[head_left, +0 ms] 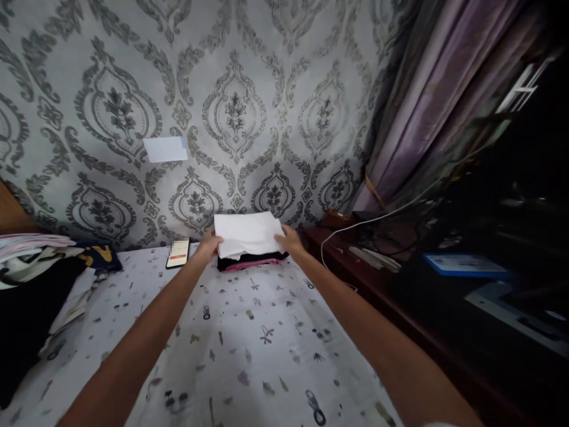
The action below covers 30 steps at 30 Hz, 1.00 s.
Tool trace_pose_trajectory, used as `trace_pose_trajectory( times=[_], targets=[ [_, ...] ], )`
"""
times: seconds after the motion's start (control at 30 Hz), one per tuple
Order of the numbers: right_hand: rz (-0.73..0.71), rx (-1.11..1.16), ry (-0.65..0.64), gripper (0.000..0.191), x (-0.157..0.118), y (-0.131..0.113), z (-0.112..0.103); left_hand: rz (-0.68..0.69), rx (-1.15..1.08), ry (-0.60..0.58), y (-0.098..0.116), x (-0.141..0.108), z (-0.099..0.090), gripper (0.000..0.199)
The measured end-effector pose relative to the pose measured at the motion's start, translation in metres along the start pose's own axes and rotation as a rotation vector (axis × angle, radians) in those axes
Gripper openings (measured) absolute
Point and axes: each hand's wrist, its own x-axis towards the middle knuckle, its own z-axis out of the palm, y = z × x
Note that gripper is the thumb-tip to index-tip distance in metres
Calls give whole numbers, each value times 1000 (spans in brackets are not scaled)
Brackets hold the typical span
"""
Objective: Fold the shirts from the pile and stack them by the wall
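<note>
A folded white cloth [247,233], perhaps a garment, lies over a small stack of folded clothes [253,264] with black and pink layers, close to the wall. At its left edge, my left hand [208,244] grips the white cloth with the thumb on top. My right hand [291,240] pinches the opposite edge in the same way. Both arms reach forward over the bed. The fingers underneath the cloth are hidden.
A lit phone [178,254] rests left of the stack on the patterned bedsheet [249,332]. Loose clothes [40,296] are heaped at the left. On the right stands a dark red table [342,261] with a white cable [395,207], below a purple curtain [422,101].
</note>
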Motion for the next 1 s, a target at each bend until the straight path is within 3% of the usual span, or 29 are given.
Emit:
trace_pose_trajectory(
  times=[0.17, 0.3, 0.4, 0.47, 0.57, 0.67, 0.77, 0.83, 1.0],
  targets=[
    [109, -181, 13, 45, 11, 46, 31, -118, 90, 48, -58, 33, 14, 39],
    [94, -271, 5, 43, 9, 54, 29, -120, 99, 17, -68, 41, 8, 39],
    [67, -332, 15, 43, -1, 38, 24, -88, 104, 9, -66, 40, 4, 40],
    [-93, -417, 39, 46, -11, 18, 27, -48, 115, 16, -65, 37, 4, 45],
    [-472, -551, 96, 45, -26, -13, 46, 25, 135, 27, -68, 26, 3, 49],
    [-584, -564, 60, 47, -44, -21, 78, 67, 157, 23, -75, 8, -5, 45],
    [-541, -549, -120, 47, -56, -1, 109, 64, 185, -15, -85, -14, -27, 36],
    [-512, -548, -154, 47, -56, 15, 121, 66, 206, -52, -90, -32, -53, 30],
    [-522, -550, -187, 50, -57, 22, 120, 155, 342, -69, -75, -74, -143, 21]
  ],
)
